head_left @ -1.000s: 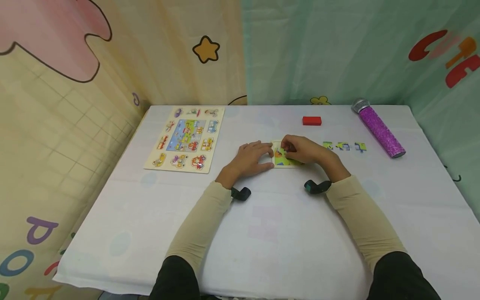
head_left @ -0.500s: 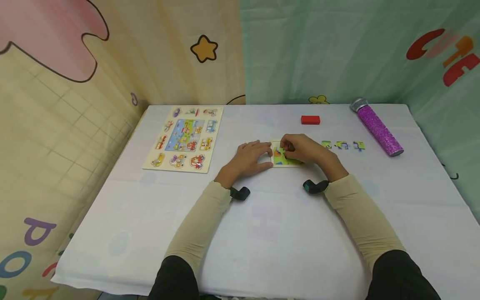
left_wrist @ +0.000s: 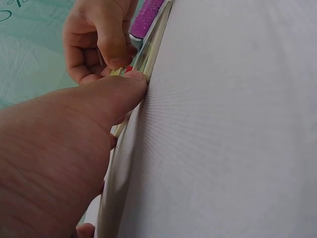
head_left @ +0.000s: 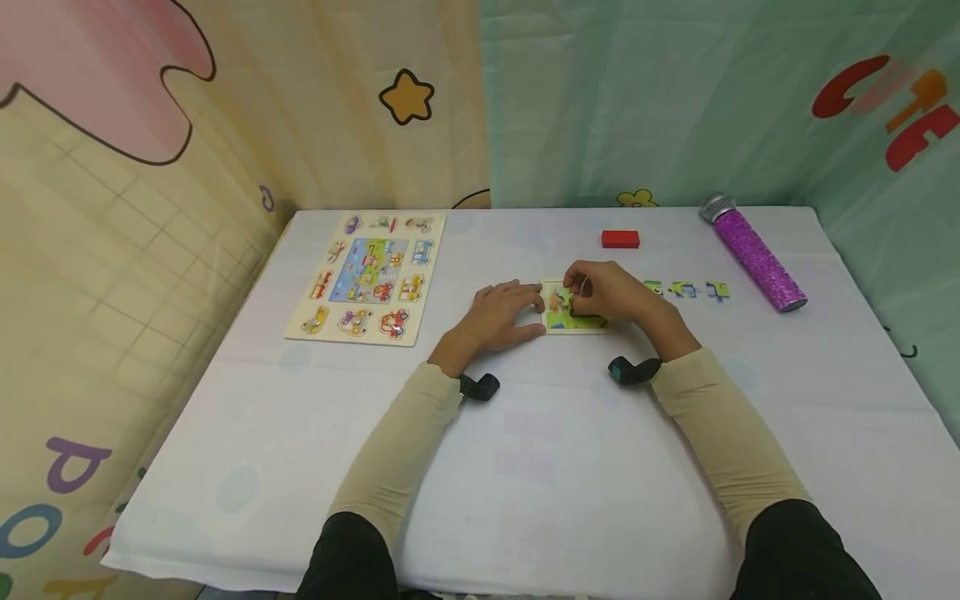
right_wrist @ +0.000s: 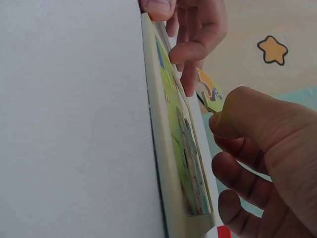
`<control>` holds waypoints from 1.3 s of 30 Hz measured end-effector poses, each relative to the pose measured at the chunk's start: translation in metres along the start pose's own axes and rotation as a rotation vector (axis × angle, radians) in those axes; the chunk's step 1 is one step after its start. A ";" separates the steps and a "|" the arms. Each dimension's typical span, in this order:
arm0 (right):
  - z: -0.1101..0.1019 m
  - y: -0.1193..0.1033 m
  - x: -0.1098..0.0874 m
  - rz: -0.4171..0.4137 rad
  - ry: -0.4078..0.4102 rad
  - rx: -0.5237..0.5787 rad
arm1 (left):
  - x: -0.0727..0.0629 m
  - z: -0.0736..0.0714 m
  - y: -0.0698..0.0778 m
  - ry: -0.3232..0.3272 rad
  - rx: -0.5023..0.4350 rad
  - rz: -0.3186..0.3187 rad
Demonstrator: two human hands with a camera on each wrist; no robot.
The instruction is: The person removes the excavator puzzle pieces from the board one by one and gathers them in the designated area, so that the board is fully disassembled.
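Delicately pinching a small puzzle piece [right_wrist: 214, 102] between thumb and forefinger of the right hand [head_left: 609, 290], with a narrow gap closed on the piece alone and the other fingers loosely curled below. Held tilted, not flat, above the left part of a puzzle board [right_wrist: 157, 109]; seemingly clear of the surface, though too covered in the head view to be sure. Resting the left hand [head_left: 498, 315] against the board's left end, with fingers relaxed and well spread, thumb on the near left corner, and no loose piece in hold.

Most telling, as a judgement: sticking out leftward from the right fingertips, toward the left hand, with a steep face over a flat board apparently laid long axis left to right. Clearly nearest to the right hand for the piece, to the left hand for the board's left end.

Just right of the right hand, in a row running left to right: three loose pieces [head_left: 682, 290]. Farther off, a red block [head_left: 620, 240] on the far side, a purple microphone [head_left: 759, 260] slanting at far right, and a larger picture board [head_left: 369, 268] well to the left
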State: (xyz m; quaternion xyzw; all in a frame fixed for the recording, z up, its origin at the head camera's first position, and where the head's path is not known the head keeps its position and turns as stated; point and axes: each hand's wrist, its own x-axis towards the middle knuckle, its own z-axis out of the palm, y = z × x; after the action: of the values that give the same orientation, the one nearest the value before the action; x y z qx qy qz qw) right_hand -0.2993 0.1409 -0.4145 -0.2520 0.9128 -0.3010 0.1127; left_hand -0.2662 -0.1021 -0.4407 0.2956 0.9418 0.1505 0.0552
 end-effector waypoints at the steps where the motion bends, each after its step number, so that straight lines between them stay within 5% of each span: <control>1: -0.002 0.000 -0.001 0.009 0.005 0.006 | 0.000 0.000 0.000 0.001 0.003 0.001; 9: -0.035 0.013 -0.018 0.047 0.038 -0.023 | -0.001 -0.001 0.001 -0.005 0.001 0.000; 17: -0.069 0.046 -0.067 0.101 0.044 -0.083 | -0.001 0.000 0.001 0.001 0.001 0.000; 25: -0.058 0.073 -0.092 0.118 0.018 -0.056 | -0.002 0.002 0.001 0.006 0.004 0.001; 39: -0.050 0.073 -0.094 0.108 0.028 -0.059 | -0.001 0.003 0.000 0.006 0.002 -0.006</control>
State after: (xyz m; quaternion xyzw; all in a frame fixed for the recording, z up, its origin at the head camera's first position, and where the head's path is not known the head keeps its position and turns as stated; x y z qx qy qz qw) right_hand -0.2663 0.2662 -0.4139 -0.2015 0.9350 -0.2709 0.1085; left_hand -0.2644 -0.1019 -0.4435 0.2924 0.9430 0.1503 0.0524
